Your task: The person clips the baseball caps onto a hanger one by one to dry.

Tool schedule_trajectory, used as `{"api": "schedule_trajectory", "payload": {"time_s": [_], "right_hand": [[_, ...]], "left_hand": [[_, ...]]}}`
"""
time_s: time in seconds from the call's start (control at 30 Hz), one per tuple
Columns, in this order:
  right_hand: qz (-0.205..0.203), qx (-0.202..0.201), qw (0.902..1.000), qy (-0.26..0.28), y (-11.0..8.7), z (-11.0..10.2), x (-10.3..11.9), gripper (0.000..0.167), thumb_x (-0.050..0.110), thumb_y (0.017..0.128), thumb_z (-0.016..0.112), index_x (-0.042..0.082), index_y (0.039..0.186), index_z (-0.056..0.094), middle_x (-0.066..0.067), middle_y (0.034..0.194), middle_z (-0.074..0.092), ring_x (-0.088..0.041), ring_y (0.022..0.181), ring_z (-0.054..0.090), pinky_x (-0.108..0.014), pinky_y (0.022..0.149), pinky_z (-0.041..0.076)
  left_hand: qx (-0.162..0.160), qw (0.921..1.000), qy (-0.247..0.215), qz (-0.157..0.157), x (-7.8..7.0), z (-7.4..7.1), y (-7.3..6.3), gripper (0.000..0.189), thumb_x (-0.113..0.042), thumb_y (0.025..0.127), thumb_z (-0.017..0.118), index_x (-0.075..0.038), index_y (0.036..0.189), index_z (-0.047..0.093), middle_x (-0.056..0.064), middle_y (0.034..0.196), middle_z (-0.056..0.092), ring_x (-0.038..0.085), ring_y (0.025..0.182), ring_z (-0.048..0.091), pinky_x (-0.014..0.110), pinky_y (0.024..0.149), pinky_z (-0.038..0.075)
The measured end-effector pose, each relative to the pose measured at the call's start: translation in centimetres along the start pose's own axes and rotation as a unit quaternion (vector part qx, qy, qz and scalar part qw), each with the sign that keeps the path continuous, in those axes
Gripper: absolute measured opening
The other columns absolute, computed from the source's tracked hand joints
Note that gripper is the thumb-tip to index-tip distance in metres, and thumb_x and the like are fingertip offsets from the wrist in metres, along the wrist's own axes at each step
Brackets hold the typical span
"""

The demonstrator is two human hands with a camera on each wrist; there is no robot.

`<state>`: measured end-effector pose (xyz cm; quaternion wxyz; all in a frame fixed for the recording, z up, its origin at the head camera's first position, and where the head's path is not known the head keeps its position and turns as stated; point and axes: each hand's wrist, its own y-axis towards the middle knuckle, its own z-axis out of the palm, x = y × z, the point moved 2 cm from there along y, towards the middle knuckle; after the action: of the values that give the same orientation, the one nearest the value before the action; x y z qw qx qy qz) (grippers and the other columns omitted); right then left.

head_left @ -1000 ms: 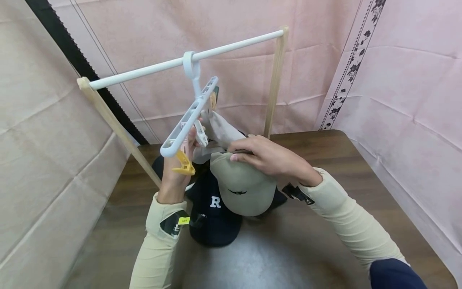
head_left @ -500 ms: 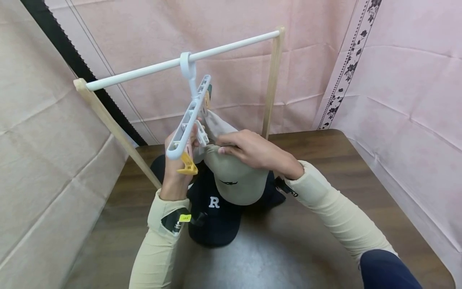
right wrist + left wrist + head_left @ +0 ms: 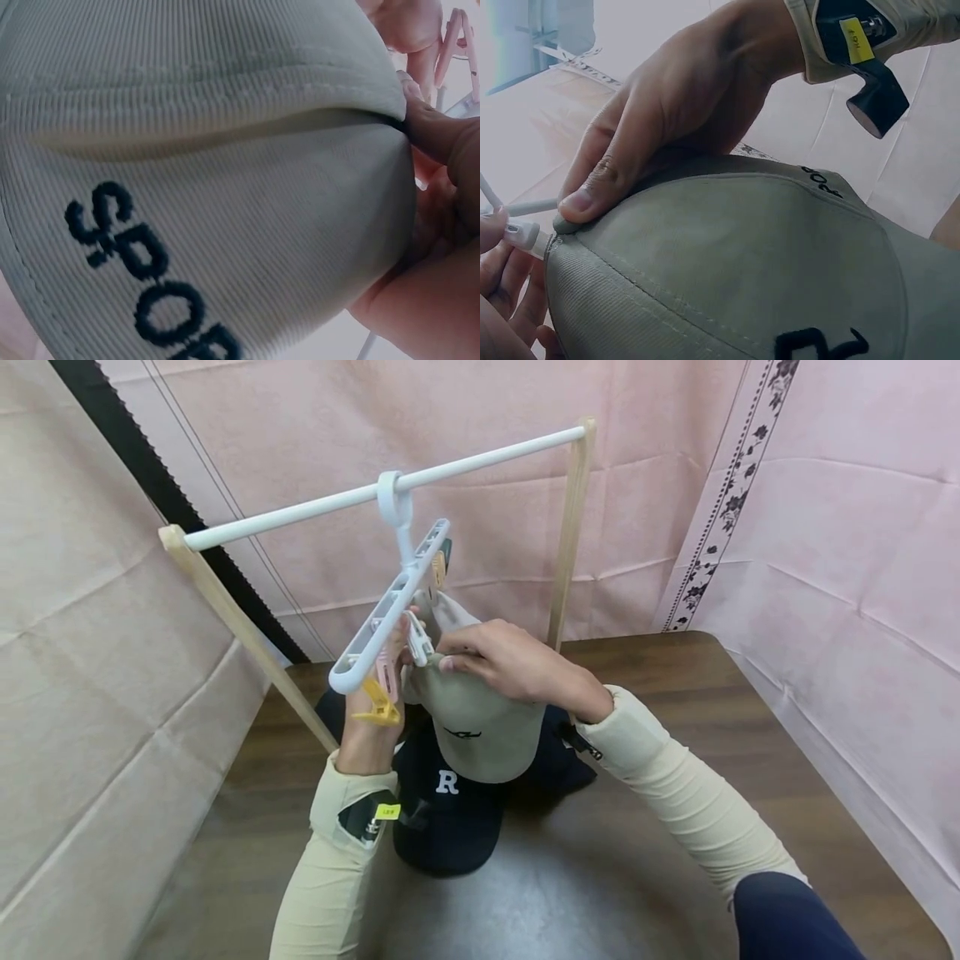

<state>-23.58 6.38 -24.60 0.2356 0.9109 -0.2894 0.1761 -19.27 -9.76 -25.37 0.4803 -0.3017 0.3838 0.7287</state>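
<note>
My right hand [image 3: 517, 664] pinches the edge of a khaki baseball cap [image 3: 483, 722] between thumb and fingers. In the left wrist view, that thumb presses the corner of the cap [image 3: 742, 247] right beside a white clip. My left hand [image 3: 357, 720], partly hidden by the hanger, grips this white clothespin [image 3: 418, 641], which hangs from the light-blue clip hanger [image 3: 390, 606]. In the right wrist view, dark embroidered letters show on the ribbed cap fabric [image 3: 300, 210]. Whether the clothespin's jaws have the cap between them I cannot tell.
The hanger hooks over a white rod [image 3: 292, 512] on wooden posts [image 3: 572, 527]. Yellow [image 3: 379, 706] and pink clothespins [image 3: 387, 672] hang at its near end. A pale cloth item [image 3: 452, 612] hangs behind. A navy cap with an R [image 3: 450, 831] lies on the wooden table [image 3: 637, 860].
My right hand has moved left with the khaki cap, bringing its edge up to the white clothespin. My left hand has stayed at the clothespin, while the hanger has swung slightly.
</note>
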Motion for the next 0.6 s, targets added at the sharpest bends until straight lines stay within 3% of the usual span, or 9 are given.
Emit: {"api": "schedule_trajectory", "payload": {"time_s": [0.1, 0.3, 0.4, 0.6], "right_hand": [[0.018, -0.013, 0.9997, 0.007, 0.2, -0.2, 0.0, 0.016, 0.022, 0.105, 0.066, 0.012, 0.112, 0.075, 0.002, 0.101, 0.072, -0.016, 0.088, 0.060, -0.034, 0.083, 0.049], [0.031, -0.046, 0.9983, 0.014, 0.3, -0.8, 0.0, 0.013, 0.023, 0.102, 0.070, 0.012, 0.105, 0.077, 0.002, 0.096, 0.073, -0.015, 0.085, 0.060, -0.034, 0.081, 0.049], [0.011, -0.051, 0.9986, 0.010, 0.2, -0.9, 0.0, 0.011, 0.023, 0.101, 0.071, 0.013, 0.103, 0.076, 0.003, 0.096, 0.073, -0.014, 0.084, 0.060, -0.033, 0.080, 0.049], [-0.018, -0.060, 0.9980, 0.010, 0.0, -1.0, -0.2, 0.008, 0.020, 0.099, 0.073, 0.012, 0.102, 0.076, 0.003, 0.096, 0.071, -0.014, 0.084, 0.058, -0.033, 0.081, 0.048]], "left_hand": [[0.024, 0.9995, 0.015, 0.012, 0.7, -0.8, 0.6, 0.020, -0.006, 0.103, 0.065, -0.015, 0.102, 0.083, -0.006, 0.099, 0.077, 0.008, 0.087, 0.052, 0.020, 0.077, 0.040], [0.097, 0.9935, 0.022, 0.055, 2.7, -2.4, 2.1, 0.016, -0.016, 0.101, 0.073, -0.009, 0.114, 0.080, 0.003, 0.117, 0.076, 0.016, 0.113, 0.056, 0.027, 0.097, 0.046], [0.097, 0.9928, 0.026, 0.066, 3.0, -2.5, 2.3, 0.017, -0.013, 0.101, 0.072, -0.004, 0.113, 0.080, 0.011, 0.120, 0.075, 0.016, 0.114, 0.058, 0.027, 0.096, 0.048], [0.103, 0.9886, 0.091, 0.062, 3.6, -3.1, 2.3, 0.032, -0.006, 0.106, 0.062, 0.007, 0.135, 0.067, 0.029, 0.140, 0.062, 0.013, 0.110, 0.060, 0.020, 0.088, 0.050]]}}
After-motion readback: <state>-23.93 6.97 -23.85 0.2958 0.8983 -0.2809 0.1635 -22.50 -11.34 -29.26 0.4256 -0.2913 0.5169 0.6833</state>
